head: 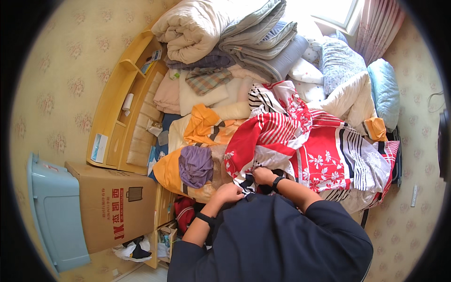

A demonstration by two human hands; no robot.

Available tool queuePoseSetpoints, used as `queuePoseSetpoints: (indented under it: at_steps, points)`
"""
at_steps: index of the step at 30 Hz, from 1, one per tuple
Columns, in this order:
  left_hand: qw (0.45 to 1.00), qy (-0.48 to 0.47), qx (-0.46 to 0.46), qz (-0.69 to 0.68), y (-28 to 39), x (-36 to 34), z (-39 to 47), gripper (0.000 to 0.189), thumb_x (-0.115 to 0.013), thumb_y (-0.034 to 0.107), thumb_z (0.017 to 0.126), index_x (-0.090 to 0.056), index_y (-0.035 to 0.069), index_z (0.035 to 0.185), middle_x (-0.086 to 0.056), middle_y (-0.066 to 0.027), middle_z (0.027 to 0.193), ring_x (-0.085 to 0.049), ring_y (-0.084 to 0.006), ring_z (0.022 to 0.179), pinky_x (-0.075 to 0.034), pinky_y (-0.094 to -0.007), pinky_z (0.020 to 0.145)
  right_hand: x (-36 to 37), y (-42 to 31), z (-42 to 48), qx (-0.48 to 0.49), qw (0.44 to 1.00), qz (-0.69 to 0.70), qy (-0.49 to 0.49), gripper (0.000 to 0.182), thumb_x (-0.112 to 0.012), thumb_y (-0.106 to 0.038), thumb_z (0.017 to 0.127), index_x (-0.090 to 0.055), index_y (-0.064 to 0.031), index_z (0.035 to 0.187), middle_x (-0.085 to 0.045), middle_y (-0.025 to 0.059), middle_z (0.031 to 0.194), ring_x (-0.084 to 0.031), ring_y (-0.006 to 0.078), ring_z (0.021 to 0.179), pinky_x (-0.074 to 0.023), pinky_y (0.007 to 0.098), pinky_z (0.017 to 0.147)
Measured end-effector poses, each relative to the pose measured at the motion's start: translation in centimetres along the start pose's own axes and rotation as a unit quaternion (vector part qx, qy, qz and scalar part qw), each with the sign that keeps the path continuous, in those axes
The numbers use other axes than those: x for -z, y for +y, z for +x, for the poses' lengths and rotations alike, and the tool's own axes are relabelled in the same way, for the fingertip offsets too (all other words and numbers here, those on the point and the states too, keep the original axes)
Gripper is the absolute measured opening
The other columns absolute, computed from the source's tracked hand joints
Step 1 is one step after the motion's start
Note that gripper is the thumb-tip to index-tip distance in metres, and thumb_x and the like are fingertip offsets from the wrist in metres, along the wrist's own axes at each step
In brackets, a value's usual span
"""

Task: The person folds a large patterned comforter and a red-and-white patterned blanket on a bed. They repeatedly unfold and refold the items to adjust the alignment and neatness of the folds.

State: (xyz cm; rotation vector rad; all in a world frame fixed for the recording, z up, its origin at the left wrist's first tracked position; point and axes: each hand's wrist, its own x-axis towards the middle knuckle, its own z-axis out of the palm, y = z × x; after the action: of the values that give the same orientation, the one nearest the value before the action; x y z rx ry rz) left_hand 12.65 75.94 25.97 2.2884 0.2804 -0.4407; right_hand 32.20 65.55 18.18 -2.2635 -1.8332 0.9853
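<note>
A red, white and black patterned duvet cover (320, 155) lies bunched across the bed before me, printed with flowers and stripes. My right hand (263, 175) grips its near edge, with the fingers curled into the folds. A little to the left and closer to my body, my left hand (229, 192) pinches the same edge, its fingertips partly hidden. Black bands circle both wrists. Left of the cover rests a crumpled purple cloth (196, 167), on top of orange bedding (167, 169).
Folded grey quilted mats (259, 38) and a rolled cream quilt (197, 31) are piled at the far side. Several pillows (343, 65) stand right of them. To the left are a wooden headboard shelf (114, 102), a cardboard box (112, 208) and a blue plastic bin (60, 211).
</note>
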Motion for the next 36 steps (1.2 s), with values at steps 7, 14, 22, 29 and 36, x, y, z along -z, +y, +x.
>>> queuePoseSetpoints:
  at_steps: [7,14,22,29,36]
  points:
    - [0.96,0.121,0.047,-0.249,-9.9,1.3,4.2,0.028,-0.06,0.029,0.083,-0.066,0.003,0.091,-0.067,-0.0119,0.082,-0.064,-0.0199,0.078,-0.05,-0.0324,0.07,-0.7,1.1,-3.0,-0.075,0.996,0.035,0.027,0.025,-0.056,-0.028,0.072,-0.068,-0.0097,0.084,-0.067,0.0147,0.084,-0.065,0.0335,0.08,-0.0521,0.043,0.072]
    - [0.948,0.205,0.236,0.054,-13.7,6.0,10.3,0.051,-0.072,0.023,0.072,-0.056,0.007,0.118,-0.063,-0.0115,0.109,-0.056,-0.0261,0.105,-0.039,-0.0362,0.096,-0.6,2.1,-6.4,-0.152,0.968,0.16,0.121,0.022,-0.057,-0.021,0.063,-0.065,-0.0037,0.075,-0.064,0.0193,0.076,-0.062,0.0371,0.074,-0.0493,0.0458,0.067]
    - [0.985,-0.083,0.031,-0.146,-12.7,7.1,13.1,0.047,-0.077,0.012,0.056,-0.061,0.004,0.1,-0.066,-0.0066,0.082,-0.063,-0.0193,0.07,-0.05,-0.0305,0.06,-1.8,0.6,-8.9,-0.132,0.872,0.276,0.382,0.021,-0.066,-0.019,0.068,-0.051,-0.005,0.071,-0.049,0.0115,0.075,-0.052,0.0275,0.068,-0.0432,0.0375,0.061]
    - [0.935,-0.056,0.044,-0.347,-18.3,9.2,11.6,0.026,-0.064,0.002,0.072,-0.061,0.003,0.098,-0.064,-0.0017,0.082,-0.06,-0.0112,0.069,-0.046,-0.024,0.058,-1.0,-2.1,-5.6,-0.229,0.876,0.256,0.339,0.024,-0.066,-0.024,0.071,-0.063,-0.0031,0.081,-0.063,0.017,0.073,-0.061,0.0323,0.069,-0.0488,0.0386,0.064]
    - [0.754,0.027,-0.014,-0.656,-10.0,17.9,4.0,0.035,-0.058,-0.002,0.073,-0.058,-0.005,0.108,-0.064,-0.0099,0.101,-0.061,-0.0181,0.088,-0.047,-0.029,0.081,4.7,-5.1,-5.8,-0.134,0.687,0.409,0.585,0.023,-0.059,-0.016,0.086,-0.055,0.0022,0.073,-0.054,0.0107,0.061,-0.05,0.0147,0.055,-0.04,0.0312,0.053]
